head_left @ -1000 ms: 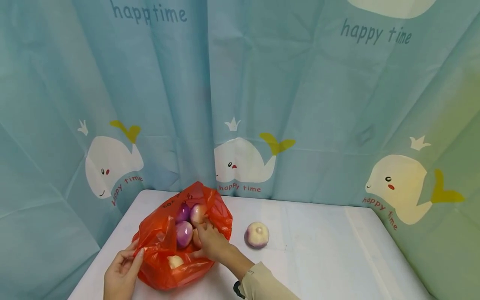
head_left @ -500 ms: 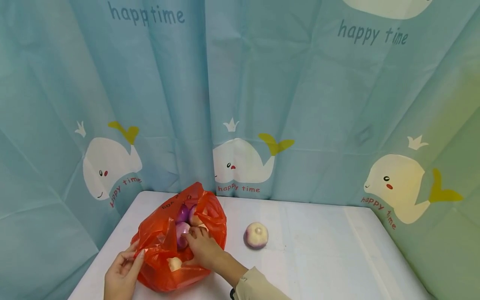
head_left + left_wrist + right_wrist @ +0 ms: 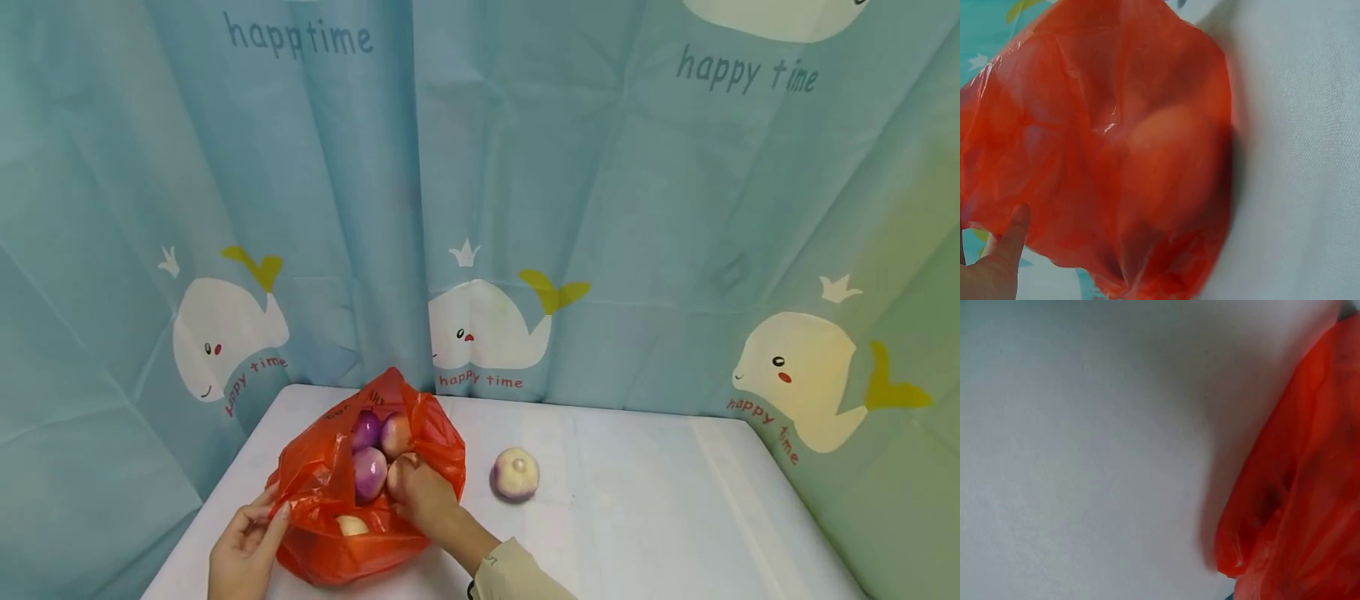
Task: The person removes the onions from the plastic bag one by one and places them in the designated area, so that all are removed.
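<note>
An orange-red plastic bag [image 3: 315, 467] lies with its mouth spread on the left part of the table; several purple and pale onions show inside. My left hand [image 3: 243, 546] pinches the bag's rim between thumb and fingers; in the left wrist view its thumb [image 3: 1015, 231] lies against the plastic. Reaching into the mouth, my right hand [image 3: 427, 497] curls over a pale onion [image 3: 395, 477] on the right side, its fingertips partly hidden. Beside that lies a purple onion [image 3: 369, 473]. The right wrist view shows the bag's side [image 3: 1310, 487] but not the hand.
One white-and-purple onion [image 3: 516, 473] sits by itself on the white table [image 3: 637, 508], right of the bag. Behind the table hangs a blue curtain [image 3: 637, 208] printed with whales.
My right hand first shifted left and nearer over the onions, then back right onto the pale onion. My left hand keeps its pinch on the bag's rim. The loose onion stays put.
</note>
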Demonstrator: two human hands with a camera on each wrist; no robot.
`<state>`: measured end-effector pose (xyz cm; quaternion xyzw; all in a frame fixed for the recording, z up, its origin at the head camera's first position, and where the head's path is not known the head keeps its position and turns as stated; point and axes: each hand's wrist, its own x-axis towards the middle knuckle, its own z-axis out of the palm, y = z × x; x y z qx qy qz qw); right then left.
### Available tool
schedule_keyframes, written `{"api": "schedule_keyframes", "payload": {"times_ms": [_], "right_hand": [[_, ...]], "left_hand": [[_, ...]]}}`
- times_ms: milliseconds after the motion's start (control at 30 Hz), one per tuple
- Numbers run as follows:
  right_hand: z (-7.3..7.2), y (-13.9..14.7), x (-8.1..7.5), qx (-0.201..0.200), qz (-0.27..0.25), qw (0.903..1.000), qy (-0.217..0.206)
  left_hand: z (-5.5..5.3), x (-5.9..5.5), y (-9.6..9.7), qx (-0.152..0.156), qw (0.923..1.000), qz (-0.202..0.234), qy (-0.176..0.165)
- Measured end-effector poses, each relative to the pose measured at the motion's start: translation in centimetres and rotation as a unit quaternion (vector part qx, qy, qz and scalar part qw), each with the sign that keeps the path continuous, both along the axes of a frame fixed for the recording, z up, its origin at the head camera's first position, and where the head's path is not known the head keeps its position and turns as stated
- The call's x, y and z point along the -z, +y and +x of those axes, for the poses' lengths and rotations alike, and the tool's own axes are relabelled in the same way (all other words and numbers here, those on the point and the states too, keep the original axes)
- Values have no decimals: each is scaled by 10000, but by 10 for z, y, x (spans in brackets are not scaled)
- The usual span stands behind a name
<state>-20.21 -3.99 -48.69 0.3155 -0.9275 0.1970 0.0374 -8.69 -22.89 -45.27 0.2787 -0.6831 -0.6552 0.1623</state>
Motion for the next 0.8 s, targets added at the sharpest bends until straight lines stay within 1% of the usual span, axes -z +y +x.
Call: {"api": "schedule_keyframes", "payload": {"times_ms": [100, 167, 233, 333, 433, 533, 600, 667, 733, 800], "right_hand": [[0, 3, 2, 107, -51, 9999, -87], [0, 4, 5, 164, 14, 9998, -147], [0, 6, 8, 128, 122, 9996, -241], [0, 8, 12, 84, 296, 9989, -365], [0, 10, 15, 30, 320, 9986, -414], [0, 10, 15, 30, 208, 9986, -484], [-1, 9, 13, 11, 64, 9987, -506], [-1, 7, 11, -51, -161, 9986, -494], [-1, 6, 8, -113, -384, 9986, -351], [0, 5, 6, -135, -551, 9983, -100]], "left_hand": [[1, 1, 1, -28, 10000, -28, 85], [0, 2, 2, -101, 9999, -11, 84], [0, 2, 2, -91, 9998, 14, 151], [-1, 2, 2, -56, 10000, -65, 19], [-2, 2, 1, 45, 9998, -170, -87], [-3, 1, 1, 77, 9995, -213, -225], [-3, 3, 1, 67, 9996, -188, -207], [-3, 4, 0, -13, 9997, -184, -175], [-3, 6, 0, -82, 9999, -107, -68], [-3, 7, 1, -139, 9999, -16, 37]]}}
